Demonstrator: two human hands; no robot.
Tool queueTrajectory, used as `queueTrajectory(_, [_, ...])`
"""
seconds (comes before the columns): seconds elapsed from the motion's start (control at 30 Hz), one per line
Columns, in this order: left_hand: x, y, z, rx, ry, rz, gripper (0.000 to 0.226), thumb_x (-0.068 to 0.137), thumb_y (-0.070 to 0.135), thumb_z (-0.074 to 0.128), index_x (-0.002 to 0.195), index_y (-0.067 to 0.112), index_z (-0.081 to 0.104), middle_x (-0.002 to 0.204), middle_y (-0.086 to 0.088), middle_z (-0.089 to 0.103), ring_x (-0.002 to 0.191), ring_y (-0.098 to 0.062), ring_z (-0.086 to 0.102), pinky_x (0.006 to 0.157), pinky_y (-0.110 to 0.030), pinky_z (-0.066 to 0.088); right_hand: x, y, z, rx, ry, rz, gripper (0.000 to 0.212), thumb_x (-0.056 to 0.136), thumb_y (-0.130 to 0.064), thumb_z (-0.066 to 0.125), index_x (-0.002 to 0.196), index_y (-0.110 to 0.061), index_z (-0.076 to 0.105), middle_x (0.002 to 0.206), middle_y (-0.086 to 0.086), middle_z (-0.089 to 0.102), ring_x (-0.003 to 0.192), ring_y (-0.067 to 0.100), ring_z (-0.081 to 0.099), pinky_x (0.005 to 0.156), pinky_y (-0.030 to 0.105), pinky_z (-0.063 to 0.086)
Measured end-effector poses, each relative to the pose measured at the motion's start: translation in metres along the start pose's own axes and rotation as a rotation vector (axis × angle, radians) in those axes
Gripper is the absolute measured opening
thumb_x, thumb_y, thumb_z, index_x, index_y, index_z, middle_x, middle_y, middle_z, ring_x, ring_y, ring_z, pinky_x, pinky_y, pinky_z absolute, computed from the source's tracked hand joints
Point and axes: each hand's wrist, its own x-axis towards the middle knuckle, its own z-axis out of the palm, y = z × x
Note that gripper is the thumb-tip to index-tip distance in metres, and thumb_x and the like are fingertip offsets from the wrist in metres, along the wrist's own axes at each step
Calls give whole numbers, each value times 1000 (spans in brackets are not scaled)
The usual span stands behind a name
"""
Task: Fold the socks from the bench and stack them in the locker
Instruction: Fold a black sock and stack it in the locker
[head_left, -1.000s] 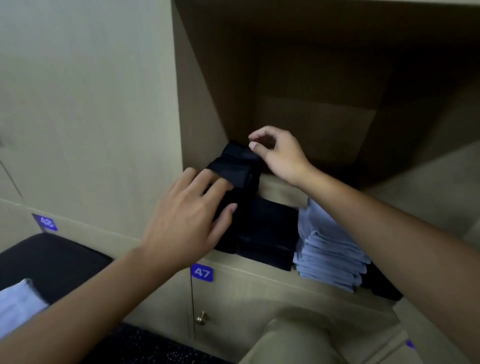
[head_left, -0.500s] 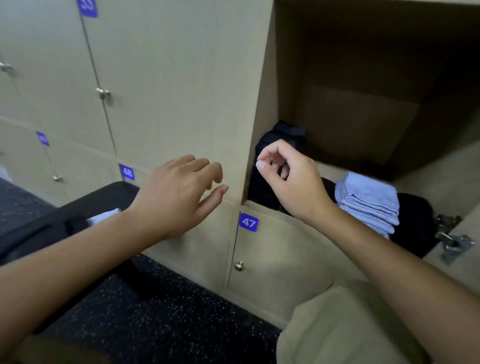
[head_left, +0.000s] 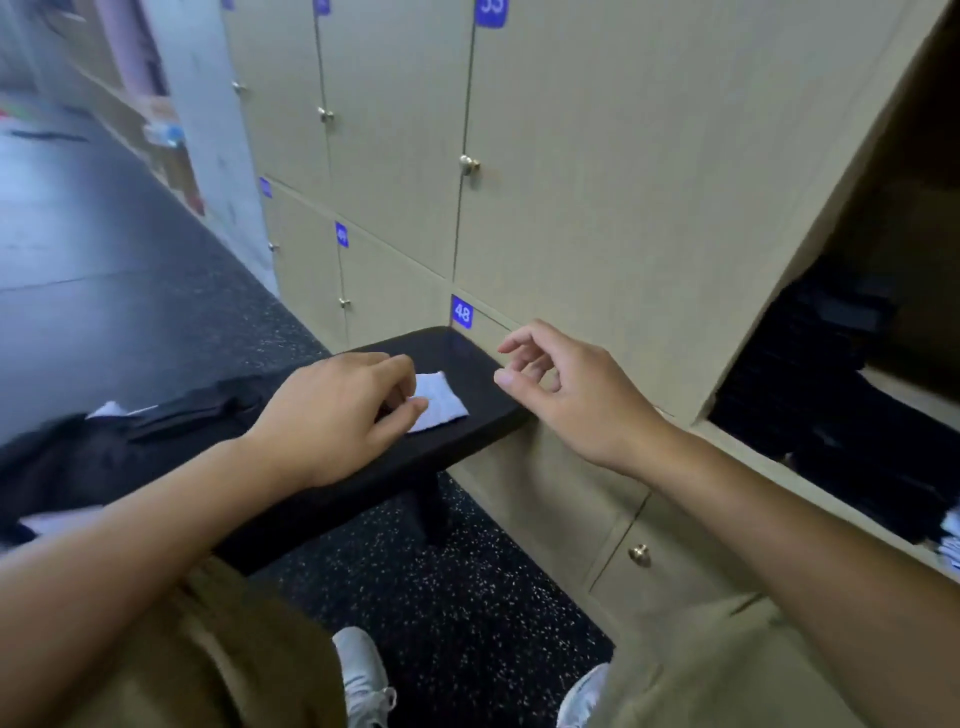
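Two bare hands in view, both over the near end of the table. Left hand (head_left: 337, 410): palm down, fingers bent, tips resting on a small white folded sock (head_left: 439, 400); whether they pinch it cannot be told. Right hand (head_left: 571, 395): held in the air just right of the table end, fingers loosely curled, thumb and forefinger near each other, holding nothing.

Item: black padded table (head_left: 457, 441), its end set against the row of beige wooden locker doors (head_left: 597, 182). White sock lies flat on its far right corner, below the blue number plate marked 48 (head_left: 462, 312).

Item: loose dark garments or socks (head_left: 192, 410), blurred, heaped further left along the table, with scraps of white cloth (head_left: 106, 409) among them.

Item: open locker compartment (head_left: 893, 395) at right edge, containing a stack of folded black socks (head_left: 810, 364); a sliver of pale blue folded cloth (head_left: 950, 540) at its lower right.

Item: black speckled floor (head_left: 457, 613); two white shoes (head_left: 363, 675) and tan trouser legs (head_left: 208, 649) below.
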Motion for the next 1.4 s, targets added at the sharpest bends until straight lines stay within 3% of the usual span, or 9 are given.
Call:
queueTrajectory(0.17, [-18, -55, -23, 76, 2, -236, 20, 98, 50, 52, 90, 32, 55, 82, 16, 57, 80, -19, 58, 70, -38, 50, 51, -6, 53, 23, -170, -43, 22, 97, -37, 65, 117, -30, 62, 89, -13, 64, 79, 6, 57, 78, 24, 48])
queueTrajectory(0.3, [-45, -105, -36, 74, 20, -460, 17, 98, 42, 61, 94, 25, 63, 80, 16, 57, 78, -17, 57, 73, -35, 47, 82, -8, 92, -23, -309, -69, 25, 96, -42, 64, 118, -32, 60, 92, -16, 65, 80, -7, 56, 77, 18, 42])
queueTrajectory(0.4, [-65, -133, -35, 89, -3, -554, 18, 98, 40, 63, 99, 22, 66, 89, 10, 62, 81, -16, 56, 75, -33, 45, 102, -6, 114, -46, -353, -69, 29, 95, -44, 64, 121, -30, 61, 95, -16, 67, 87, -5, 59, 76, 14, 40])
queueTrajectory(0.5, [-86, -156, -29, 86, -36, -582, 16, 95, 39, 66, 98, 23, 65, 89, 12, 59, 84, -17, 59, 78, -35, 47, 115, -3, 131, -58, -380, -56, 32, 95, -44, 65, 122, -27, 62, 99, -14, 68, 91, 2, 61, 81, 22, 43])
queueTrajectory(0.67, [-108, -178, -28, 22, -65, -594, 45, 87, 58, 67, 119, 28, 62, 118, 1, 55, 116, -25, 51, 102, -37, 41, 129, -10, 154, -38, -388, -62, 35, 94, -43, 67, 124, -26, 63, 115, -7, 65, 101, 13, 61, 91, 28, 44])
queueTrajectory(0.8, [-106, -193, -34, 28, -203, -648, 66, 79, 66, 71, 137, 40, 52, 142, 2, 45, 133, -26, 37, 113, -42, 34, 137, -18, 173, -39, -382, -110, 38, 95, -43, 66, 129, -26, 62, 121, -8, 60, 108, 6, 51, 93, 23, 36])
queueTrajectory(1.0, [-110, -215, -21, -74, -425, -772, 105, 47, 109, 38, 142, 64, 33, 151, 10, 38, 143, -27, 30, 117, -59, 29, 150, -27, 200, -59, -428, -168, 45, 93, -54, 62, 131, -31, 59, 130, -6, 57, 124, 14, 52, 104, 33, 41])
queueTrajectory(1.17, [-114, -216, -3, 4, -490, -774, 90, 59, 103, 24, 141, 66, 33, 151, 12, 42, 142, -26, 29, 114, -59, 20, 185, -36, 224, -96, -558, -195, 58, 88, -67, 60, 137, -37, 55, 135, -3, 54, 129, 18, 50, 112, 38, 39])
queueTrajectory(1.4, [-121, -224, 7, 74, -345, -754, 79, 74, 94, 16, 134, 53, 47, 131, 10, 54, 130, -23, 43, 106, -52, 32, 239, -49, 270, -100, -703, -134, 53, 98, -59, 53, 141, -29, 55, 140, -1, 59, 130, 18, 55, 117, 39, 36])
